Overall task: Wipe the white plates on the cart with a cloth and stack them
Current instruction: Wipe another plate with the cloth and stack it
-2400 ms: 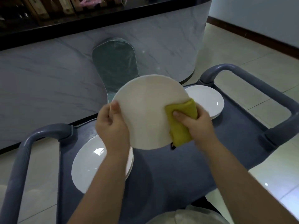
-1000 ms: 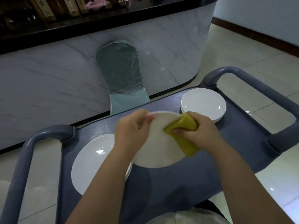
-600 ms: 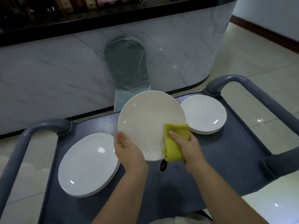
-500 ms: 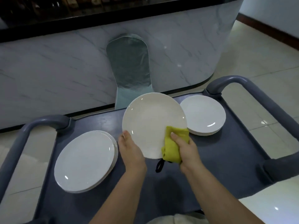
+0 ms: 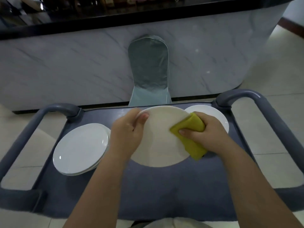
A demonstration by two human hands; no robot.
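Observation:
I hold a white plate (image 5: 160, 139) above the middle of the grey cart (image 5: 164, 186). My left hand (image 5: 127, 130) grips its far left rim, thumb on the near face. My right hand (image 5: 207, 132) holds a folded yellow cloth (image 5: 190, 139) against the plate's right edge, thumb pressing on top. A stack of white plates (image 5: 80, 148) lies on the cart at the left. Another white plate stack (image 5: 212, 116) lies at the back right, partly hidden by my right hand.
The cart has curved grey handles on the left (image 5: 24, 137) and on the right (image 5: 271, 120). A marble counter front (image 5: 65, 71) stands just beyond the cart, with a chair back (image 5: 148, 63) against it. Tiled floor (image 5: 271, 76) lies on both sides.
The plate has tipped flatter and lower over the cart. My left hand shifted from the near left rim to the far left rim, and the cloth moved up the plate's right edge.

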